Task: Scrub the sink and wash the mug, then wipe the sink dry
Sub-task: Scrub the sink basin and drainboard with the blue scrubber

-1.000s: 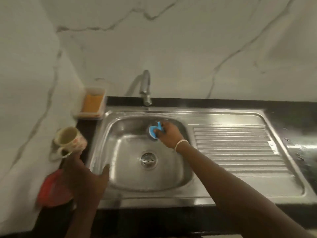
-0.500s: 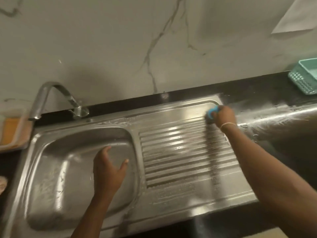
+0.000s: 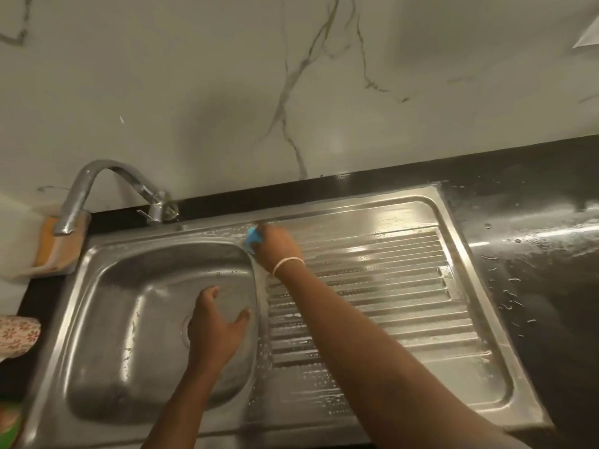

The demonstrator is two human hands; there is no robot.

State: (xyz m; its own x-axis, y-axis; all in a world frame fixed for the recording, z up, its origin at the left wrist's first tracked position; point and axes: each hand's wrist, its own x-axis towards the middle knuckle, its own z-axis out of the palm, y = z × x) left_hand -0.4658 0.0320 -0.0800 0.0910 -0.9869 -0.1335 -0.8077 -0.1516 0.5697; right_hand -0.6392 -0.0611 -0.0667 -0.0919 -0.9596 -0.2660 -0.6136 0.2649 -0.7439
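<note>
Right hand (image 3: 279,247) gripped blue scrubber (image 3: 253,238) at far edge of sink (image 3: 372,222); ribbed drainer ran rightward. Left hand (image 3: 216,325) hovered, fingers spread, empty, over basin.

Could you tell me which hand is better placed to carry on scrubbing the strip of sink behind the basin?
The right hand: it grips the blue scrubber on that strip. The left hand hangs open above the basin, holding nothing.

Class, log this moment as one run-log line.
stage: scrubbing | right hand: grips blue scrubber on sink rim | left hand: open
</note>
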